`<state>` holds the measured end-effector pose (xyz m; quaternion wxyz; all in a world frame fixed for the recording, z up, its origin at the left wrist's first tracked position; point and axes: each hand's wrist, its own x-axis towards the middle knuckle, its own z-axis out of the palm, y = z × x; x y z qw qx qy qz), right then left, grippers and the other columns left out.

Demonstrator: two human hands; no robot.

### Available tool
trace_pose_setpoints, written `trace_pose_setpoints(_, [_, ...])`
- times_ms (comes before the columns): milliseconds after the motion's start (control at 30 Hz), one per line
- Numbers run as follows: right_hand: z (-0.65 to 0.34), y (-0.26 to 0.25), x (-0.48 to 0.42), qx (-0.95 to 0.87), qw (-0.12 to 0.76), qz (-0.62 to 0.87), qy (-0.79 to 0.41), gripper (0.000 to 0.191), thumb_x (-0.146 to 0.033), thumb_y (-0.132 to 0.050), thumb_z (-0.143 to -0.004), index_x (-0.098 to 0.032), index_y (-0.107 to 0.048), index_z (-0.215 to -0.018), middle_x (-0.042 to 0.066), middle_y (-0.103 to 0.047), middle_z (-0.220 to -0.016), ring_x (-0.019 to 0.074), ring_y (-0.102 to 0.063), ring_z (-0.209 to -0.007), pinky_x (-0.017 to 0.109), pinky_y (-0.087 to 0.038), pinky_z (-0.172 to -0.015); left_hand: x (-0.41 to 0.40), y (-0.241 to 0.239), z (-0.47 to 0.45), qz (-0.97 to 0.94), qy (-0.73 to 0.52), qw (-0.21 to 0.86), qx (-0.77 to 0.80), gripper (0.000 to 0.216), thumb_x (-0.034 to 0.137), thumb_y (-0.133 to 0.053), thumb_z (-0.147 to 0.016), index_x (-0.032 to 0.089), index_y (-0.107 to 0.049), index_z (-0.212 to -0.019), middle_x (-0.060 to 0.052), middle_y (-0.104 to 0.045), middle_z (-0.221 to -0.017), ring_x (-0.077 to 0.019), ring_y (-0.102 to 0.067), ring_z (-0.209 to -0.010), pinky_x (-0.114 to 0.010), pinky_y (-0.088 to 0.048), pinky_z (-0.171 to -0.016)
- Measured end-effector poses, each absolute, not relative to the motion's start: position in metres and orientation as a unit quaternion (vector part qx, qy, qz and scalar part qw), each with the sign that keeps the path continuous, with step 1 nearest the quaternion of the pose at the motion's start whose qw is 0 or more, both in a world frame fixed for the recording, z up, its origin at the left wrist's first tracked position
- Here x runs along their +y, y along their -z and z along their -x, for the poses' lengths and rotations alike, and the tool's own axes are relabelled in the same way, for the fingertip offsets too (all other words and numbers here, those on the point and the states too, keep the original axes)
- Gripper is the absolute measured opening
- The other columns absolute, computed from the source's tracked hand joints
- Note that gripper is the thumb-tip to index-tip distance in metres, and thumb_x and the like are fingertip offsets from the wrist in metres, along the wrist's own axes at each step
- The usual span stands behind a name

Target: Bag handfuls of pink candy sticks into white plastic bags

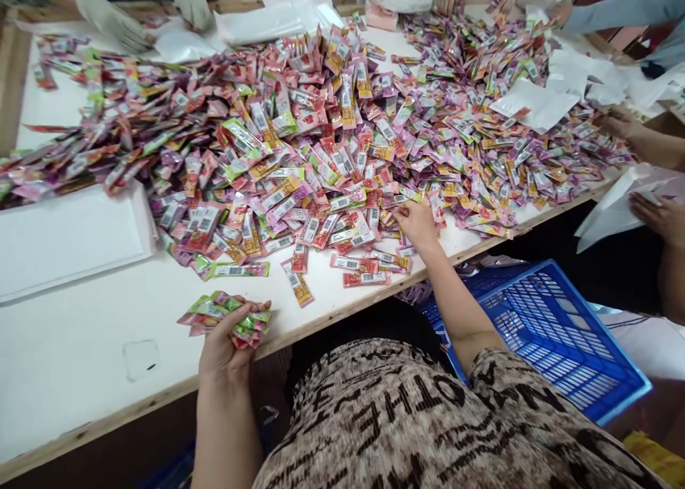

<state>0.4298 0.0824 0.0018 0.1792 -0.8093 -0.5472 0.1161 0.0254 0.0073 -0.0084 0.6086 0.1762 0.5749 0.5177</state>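
My left hand (230, 343) is closed around a bundle of small stick packets (217, 310), green and pink, held just over the table's front edge. My right hand (416, 223) reaches to the near side of a large heap of packets (321, 160), its fingertips pinched on a stick packet there; the fingers partly cover it. The packets in the heap are pink, orange, purple and green, many with barcodes showing. A few loose packets (367, 278) lie on the white tabletop between my two hands.
A wooden rim edges the white table (69, 375). White bags (69, 239) lie stacked at left, more white bags (535, 103) at right. A blue crate (567, 346) stands below on my right. Gloved hands (112, 21) and other people's bare hands (658, 214) work around the table.
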Motion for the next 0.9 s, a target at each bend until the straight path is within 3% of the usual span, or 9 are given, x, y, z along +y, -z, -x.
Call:
trace_pose_setpoints(167, [-0.428,0.004,0.074,-0.504,0.175,0.839,-0.104,0.037,-0.042,-0.061,-0.087,-0.014,-0.067,-0.109,0.017,-0.070,-0.105,0.0298,-0.064,-0.096,0.039,-0.046,-0.086,0.007,0.009,-0.025,-0.174,-0.515,0.617,0.569,0.025,0.011,-0.077,-0.059,0.021,-0.066,-0.080,0.005,-0.066,-0.065,-0.0161,-0.064,-0.068,-0.038,-0.063,-0.078])
trace_pose_setpoints(267, [-0.430,0.005,0.065,-0.520,0.191,0.827,-0.098,0.028,-0.034,-0.055,-0.089,-0.014,-0.069,-0.104,0.017,-0.070,-0.106,0.0297,-0.064,-0.100,0.040,-0.046,-0.089,0.007,0.009,-0.025,-0.164,-0.504,0.622,0.577,0.028,0.009,-0.078,-0.058,0.021,-0.067,-0.080,0.005,-0.067,-0.067,-0.0162,-0.067,-0.071,-0.037,-0.063,-0.081])
trace_pose_setpoints(400, [-0.432,0.007,0.050,-0.518,0.371,0.761,-0.124,0.032,-0.035,-0.049,-0.089,-0.019,-0.073,-0.103,0.010,-0.073,-0.106,0.0241,-0.064,-0.103,0.036,-0.048,-0.092,0.008,0.007,-0.027,-0.167,-0.507,0.624,0.571,0.029,0.007,-0.078,-0.057,0.022,-0.067,-0.079,0.007,-0.067,-0.070,-0.0147,-0.068,-0.070,-0.035,-0.062,-0.086])
trace_pose_setpoints(500, [-0.442,0.010,0.041,-0.420,0.489,0.733,-0.217,0.040,-0.045,-0.049,-0.087,-0.017,-0.072,-0.103,0.009,-0.073,-0.097,0.0216,-0.065,-0.086,0.033,-0.052,-0.075,0.009,0.006,-0.028,-0.178,-0.510,0.621,0.568,0.027,0.007,-0.078,-0.056,0.021,-0.066,-0.076,0.008,-0.065,-0.071,-0.0141,-0.067,-0.067,-0.036,-0.063,-0.081])
trace_pose_setpoints(567, [-0.455,0.011,0.039,-0.342,0.531,0.721,-0.287,0.043,-0.049,-0.045,-0.086,-0.015,-0.068,-0.100,0.009,-0.070,-0.085,0.0199,-0.062,-0.070,0.032,-0.050,-0.063,0.010,0.006,-0.028,-0.179,-0.504,0.621,0.573,0.027,0.007,-0.078,-0.057,0.020,-0.066,-0.077,0.007,-0.065,-0.069,-0.0148,-0.067,-0.067,-0.035,-0.064,-0.077])
trace_pose_setpoints(667, [-0.481,0.008,0.045,-0.289,0.560,0.718,-0.296,0.051,-0.059,-0.037,-0.089,-0.015,-0.062,-0.100,0.007,-0.064,-0.073,0.0190,-0.058,-0.060,0.033,-0.049,-0.057,0.010,0.008,-0.027,-0.171,-0.499,0.624,0.577,0.027,0.007,-0.078,-0.057,0.018,-0.066,-0.079,0.005,-0.065,-0.067,-0.0161,-0.068,-0.069,-0.035,-0.063,-0.077])
trace_pose_setpoints(767, [-0.502,0.003,0.061,-0.322,0.481,0.785,-0.220,0.059,-0.070,-0.040,-0.087,-0.016,-0.062,-0.099,0.007,-0.062,-0.072,0.0218,-0.061,-0.065,0.036,-0.050,-0.063,0.010,0.010,-0.026,-0.175,-0.496,0.630,0.572,0.028,0.008,-0.078,-0.057,0.017,-0.065,-0.080,0.004,-0.065,-0.066,-0.0173,-0.069,-0.070,-0.035,-0.063,-0.077])
trace_pose_setpoints(900, [-0.505,0.005,0.088,-0.376,0.241,0.883,-0.141,0.048,-0.059,-0.073,-0.070,-0.014,-0.068,-0.086,0.016,-0.068,-0.082,0.0304,-0.066,-0.090,0.040,-0.051,-0.080,0.009,0.007,-0.027,-0.175,-0.509,0.623,0.568,0.032,0.007,-0.081,-0.053,0.016,-0.065,-0.079,0.003,-0.066,-0.068,-0.0165,-0.068,-0.067,-0.034,-0.063,-0.074])
